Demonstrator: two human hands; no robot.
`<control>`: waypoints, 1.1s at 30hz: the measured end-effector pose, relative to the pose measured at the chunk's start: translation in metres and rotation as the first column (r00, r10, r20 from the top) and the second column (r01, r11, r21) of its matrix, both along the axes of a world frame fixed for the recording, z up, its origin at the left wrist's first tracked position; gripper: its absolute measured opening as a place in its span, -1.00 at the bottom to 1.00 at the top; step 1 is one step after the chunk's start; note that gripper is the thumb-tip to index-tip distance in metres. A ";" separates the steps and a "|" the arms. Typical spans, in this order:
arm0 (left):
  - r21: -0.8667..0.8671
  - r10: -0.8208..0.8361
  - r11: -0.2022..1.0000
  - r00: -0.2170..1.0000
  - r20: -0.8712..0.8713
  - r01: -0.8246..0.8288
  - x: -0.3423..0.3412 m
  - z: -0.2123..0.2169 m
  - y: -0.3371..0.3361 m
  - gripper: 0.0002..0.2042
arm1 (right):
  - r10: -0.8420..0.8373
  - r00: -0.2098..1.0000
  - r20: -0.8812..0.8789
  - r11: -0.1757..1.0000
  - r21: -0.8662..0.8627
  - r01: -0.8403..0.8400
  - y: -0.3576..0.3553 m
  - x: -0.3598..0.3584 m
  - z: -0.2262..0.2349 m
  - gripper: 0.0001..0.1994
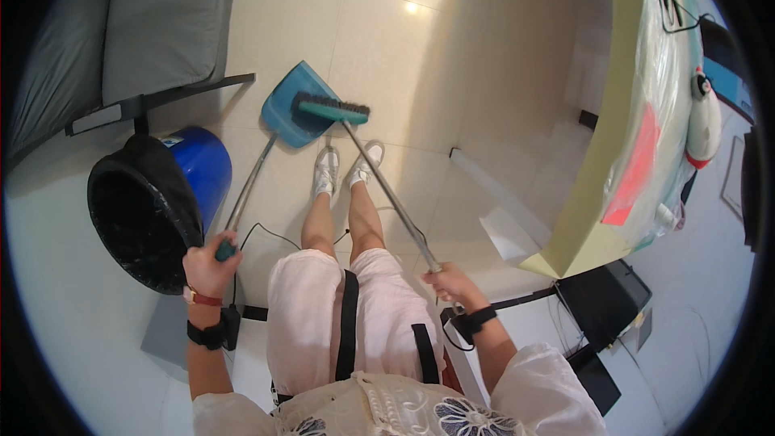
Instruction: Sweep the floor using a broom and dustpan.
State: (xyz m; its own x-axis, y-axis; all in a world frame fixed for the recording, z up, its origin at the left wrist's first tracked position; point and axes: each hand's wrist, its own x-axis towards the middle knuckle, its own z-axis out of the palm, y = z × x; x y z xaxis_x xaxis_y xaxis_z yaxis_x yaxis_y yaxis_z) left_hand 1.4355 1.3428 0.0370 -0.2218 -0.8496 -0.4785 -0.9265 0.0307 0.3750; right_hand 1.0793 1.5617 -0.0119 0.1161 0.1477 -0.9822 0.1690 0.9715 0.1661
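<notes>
The pale tiled floor [387, 40] spread under everything, with a grey cushioned seat [165, 24] along the left and a pale-yellow desk [626, 56] along the right. A blue bin [203, 165] with a black liner [133, 218] stood just beside the left forearm, in front of the seat.

The long-handled broom [388, 187] slanted from the right side up to the middle, its green head lying across the blue dustpan [284, 101], ahead of the shoes [326, 168]. Both handles were likely angled outward so that the head and pan could meet at the centre; whether the bristles touched the pan could not be told. The long handle probably let the pan sit low without stooping.

The left hand [208, 268] was wrapped about the dustpan's dark teal grip, fingers curled in, the grip's end poking out past them. The right hand [452, 283] was wrapped around the broom's metal shaft near its upper end, leaving no visible gap, presumably to steer the head.
</notes>
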 end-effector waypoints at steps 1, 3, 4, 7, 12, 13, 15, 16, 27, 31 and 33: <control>0.027 0.025 0.999 0.999 0.032 -0.026 0.004 0.003 0.010 -0.77 | 0.094 0.994 -0.056 0.995 -0.033 -0.096 -0.012 -0.009 0.004 -0.75; -0.006 0.074 0.997 0.997 -0.021 -0.074 0.020 0.006 0.039 -0.78 | 0.259 0.946 -0.193 0.945 -0.154 -0.290 -0.054 -0.021 -0.003 -0.74; -0.007 0.081 0.997 0.997 -0.013 -0.081 0.024 0.011 0.050 -0.78 | 0.325 0.904 -0.278 0.891 -0.229 -0.391 -0.083 -0.026 -0.015 -0.73; 0.000 0.238 0.971 0.971 0.000 -0.238 0.017 0.018 0.077 -0.79 | 0.263 0.885 -0.385 0.762 -0.480 -0.435 -0.184 -0.048 -0.085 -0.66; -0.004 0.460 0.888 0.888 -0.005 -0.460 0.017 -0.002 0.099 -0.81 | 0.369 0.795 -0.483 0.237 -0.777 -0.582 -0.341 -0.044 -0.165 -0.68; 0.023 0.497 0.868 0.868 -0.022 -0.496 0.009 -0.008 0.099 -0.81 | 0.441 0.614 -0.655 -0.141 -0.726 -0.674 -0.335 -0.062 -0.187 -0.71; -0.053 0.475 0.878 0.879 -0.035 -0.476 0.021 -0.002 0.095 -0.82 | 0.444 0.658 -0.608 0.206 -0.645 -0.736 -0.255 -0.019 -0.202 -0.75; 0.012 0.475 0.879 0.879 0.041 -0.476 0.030 0.003 0.093 -0.83 | 0.314 0.879 -0.358 0.612 -0.632 -0.476 -0.194 -0.007 -0.199 -0.76; 0.040 0.567 0.822 0.822 0.050 -0.569 0.058 0.002 0.098 -0.83 | 0.597 0.720 -0.355 0.745 -0.089 -0.661 -0.073 0.008 -0.002 -0.80; 0.014 0.556 0.831 0.831 -0.004 -0.556 0.067 0.011 0.125 -0.81 | 0.472 0.758 -0.449 0.706 -0.323 -0.631 -0.179 0.011 -0.076 -0.71; 0.026 0.570 0.821 0.821 0.039 -0.571 0.070 0.010 0.134 -0.82 | 0.431 0.776 -0.461 0.643 -0.447 -0.622 -0.244 0.025 -0.107 -0.67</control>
State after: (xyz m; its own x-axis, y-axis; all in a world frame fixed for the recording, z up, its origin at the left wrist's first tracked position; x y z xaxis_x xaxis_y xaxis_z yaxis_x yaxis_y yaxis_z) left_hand 1.5057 1.4772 0.0473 0.3109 -0.8026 -0.5090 -0.7844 -0.5191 0.3394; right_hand 1.1047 1.3181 -0.1192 -0.1037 -0.4770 -0.8728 -0.4558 0.8027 -0.3846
